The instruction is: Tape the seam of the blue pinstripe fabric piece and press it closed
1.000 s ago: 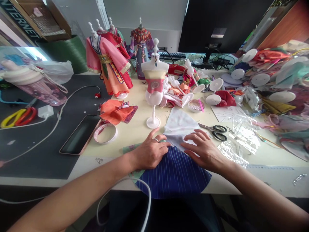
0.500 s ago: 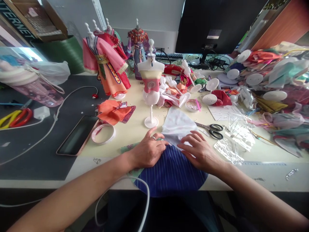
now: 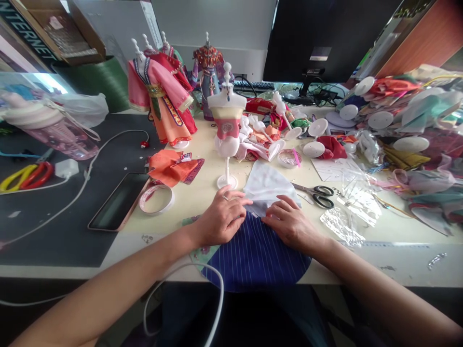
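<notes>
A dark blue cloth with thin white stripes lies at the table's front edge, its rounded lower end hanging over. At its upper edge, my left hand has its fingers bent and closed on the cloth, a ring on one finger. Opposite it, my right hand pinches the same upper edge, its fingertips curled down. A small whitish strip shows between the hands. Pale light-blue fabric lies just beyond. Green floral fabric peeks out under my left wrist.
A small white mannequin stands ahead of my hands. Black-handled scissors and clear plastic bags lie to the right. A tape roll, orange fabric and a phone are left. A white cable loops in front.
My right hand has shifted slightly left and its fingers are more curled. My left hand has moved up a little along the cloth's edge. The view has tilted slightly.
</notes>
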The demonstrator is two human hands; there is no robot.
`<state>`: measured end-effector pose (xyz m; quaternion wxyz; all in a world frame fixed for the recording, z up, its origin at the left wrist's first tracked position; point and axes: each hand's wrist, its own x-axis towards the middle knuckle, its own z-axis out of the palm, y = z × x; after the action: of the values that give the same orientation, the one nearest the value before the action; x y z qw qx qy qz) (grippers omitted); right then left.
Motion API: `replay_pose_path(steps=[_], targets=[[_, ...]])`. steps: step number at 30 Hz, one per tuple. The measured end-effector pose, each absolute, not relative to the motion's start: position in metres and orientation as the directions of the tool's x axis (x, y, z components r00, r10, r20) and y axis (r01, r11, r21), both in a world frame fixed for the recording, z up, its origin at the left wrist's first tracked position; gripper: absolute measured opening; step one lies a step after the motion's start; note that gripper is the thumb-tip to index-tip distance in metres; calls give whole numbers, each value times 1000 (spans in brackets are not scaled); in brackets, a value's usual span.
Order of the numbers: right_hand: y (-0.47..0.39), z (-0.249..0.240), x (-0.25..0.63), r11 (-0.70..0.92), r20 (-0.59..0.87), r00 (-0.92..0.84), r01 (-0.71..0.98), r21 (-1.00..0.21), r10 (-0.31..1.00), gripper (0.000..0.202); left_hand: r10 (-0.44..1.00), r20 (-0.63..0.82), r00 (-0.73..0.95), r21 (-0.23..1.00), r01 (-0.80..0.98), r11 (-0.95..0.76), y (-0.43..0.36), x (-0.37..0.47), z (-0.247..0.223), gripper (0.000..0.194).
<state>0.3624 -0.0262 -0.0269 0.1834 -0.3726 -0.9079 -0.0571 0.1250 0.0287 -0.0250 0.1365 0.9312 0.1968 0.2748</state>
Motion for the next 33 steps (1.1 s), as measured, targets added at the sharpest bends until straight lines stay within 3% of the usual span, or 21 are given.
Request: replay_pose_path(steps=[10,16,33], targets=[[-26,-30,365,726,381,-665,687,-26,642,24,320,365,874,238,244,-940,9,140,-34,14],[-30,-29,368,718,370,-661,695,-24,653,22,325,383,865,248,243,-938,9,137,-37,13],[-33,-29,365,675,392,-580,720,-164,714,16,339,364,867,300,235,-924,10,137,-37,15]])
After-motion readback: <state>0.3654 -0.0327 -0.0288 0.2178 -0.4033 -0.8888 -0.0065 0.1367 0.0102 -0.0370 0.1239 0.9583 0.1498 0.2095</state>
